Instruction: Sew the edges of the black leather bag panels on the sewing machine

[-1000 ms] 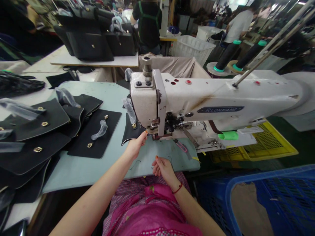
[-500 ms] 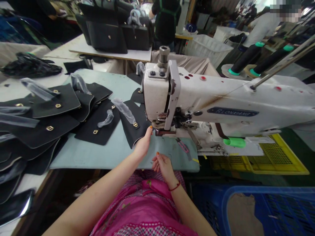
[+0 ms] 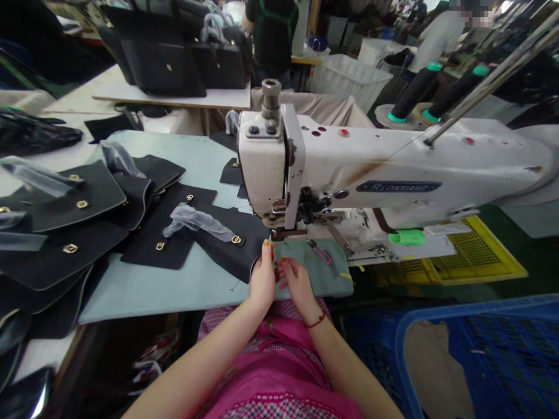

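Observation:
A black leather panel (image 3: pixel 231 259) with a gold clasp and a strip of clear wrap lies on the pale green sewing bed (image 3: pixel 209 294). My left hand (image 3: pixel 263 282) is closed on its right edge, just below the needle area of the white sewing machine (image 3: pixel 266 169). Close beside it, my right hand (image 3: pixel 297 282) has its fingers drawn together in a pinch; whatever is between them is too small to make out. Pink-handled thread snips (image 3: pixel 323 253) lie on the bed to the right of my hands.
More black leather panels (image 3: pixel 65 244) with gold clasps are piled at left. Black handbags (image 3: pixel 166 64) stand on a table behind. Thread cones (image 3: pixel 413 93) rise behind the machine. A blue crate (image 3: pixel 402 343) and a yellow crate (image 3: pixel 484 256) sit at right. Other people work further back.
My left hand has come down and nearer my body with the panel's edge, turning the panel. My right hand has risen to meet the left. The whole view has shifted slightly.

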`<state>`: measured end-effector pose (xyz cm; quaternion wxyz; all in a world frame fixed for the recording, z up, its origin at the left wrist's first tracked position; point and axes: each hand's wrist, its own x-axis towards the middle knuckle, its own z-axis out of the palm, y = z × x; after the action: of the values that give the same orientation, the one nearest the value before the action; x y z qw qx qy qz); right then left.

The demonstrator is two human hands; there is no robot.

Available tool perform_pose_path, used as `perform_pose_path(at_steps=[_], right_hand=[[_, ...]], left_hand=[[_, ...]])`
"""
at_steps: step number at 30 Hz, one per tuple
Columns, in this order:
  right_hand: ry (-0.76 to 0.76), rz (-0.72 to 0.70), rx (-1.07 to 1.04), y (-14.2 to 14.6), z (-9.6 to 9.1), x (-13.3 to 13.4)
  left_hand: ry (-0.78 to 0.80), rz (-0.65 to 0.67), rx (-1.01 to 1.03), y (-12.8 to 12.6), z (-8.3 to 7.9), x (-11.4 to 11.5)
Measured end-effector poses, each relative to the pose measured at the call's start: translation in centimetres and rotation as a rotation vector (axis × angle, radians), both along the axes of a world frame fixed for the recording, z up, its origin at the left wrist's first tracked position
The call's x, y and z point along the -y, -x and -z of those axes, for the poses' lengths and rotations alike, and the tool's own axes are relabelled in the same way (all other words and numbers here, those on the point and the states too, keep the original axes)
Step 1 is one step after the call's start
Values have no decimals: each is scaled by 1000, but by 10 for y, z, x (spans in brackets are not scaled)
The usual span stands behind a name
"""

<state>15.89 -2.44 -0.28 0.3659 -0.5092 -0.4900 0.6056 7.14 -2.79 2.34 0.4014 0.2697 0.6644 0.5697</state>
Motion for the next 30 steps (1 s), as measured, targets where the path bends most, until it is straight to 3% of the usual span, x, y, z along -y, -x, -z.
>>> perform_pose_path(at_steps=[3,5,7,8,10,13,16,19,22,30], right_hand=[[-85,-3,28,10,-20,-23],[-82,-25,50,21,-27,-36],[-99,-29,82,32,-29,-43],[-119,-24,92,37,-29,-44],[-178,11,93,48,-30,-43],[-243,115,94,60,-33,-38],[-239,162,123,68,-34,-35],[-266,201,172,72,-32,-34],[-318,245,229,73,-30,-33],[-323,155,250,58,-31,-35]], left_hand=[[-81,162,-102,18,-4,60],[-75,140,-255,48,2,98],[-104,145,-413,90,10,115],[-123,159,-511,112,13,114],[-201,292,-741,155,15,90],[-336,585,-1083,198,7,21],[-471,918,-1293,211,-7,-51],[-590,1163,-1394,206,-17,-92],[-579,1277,-1443,198,-23,-100],[-399,1181,-1492,179,-40,-69]])
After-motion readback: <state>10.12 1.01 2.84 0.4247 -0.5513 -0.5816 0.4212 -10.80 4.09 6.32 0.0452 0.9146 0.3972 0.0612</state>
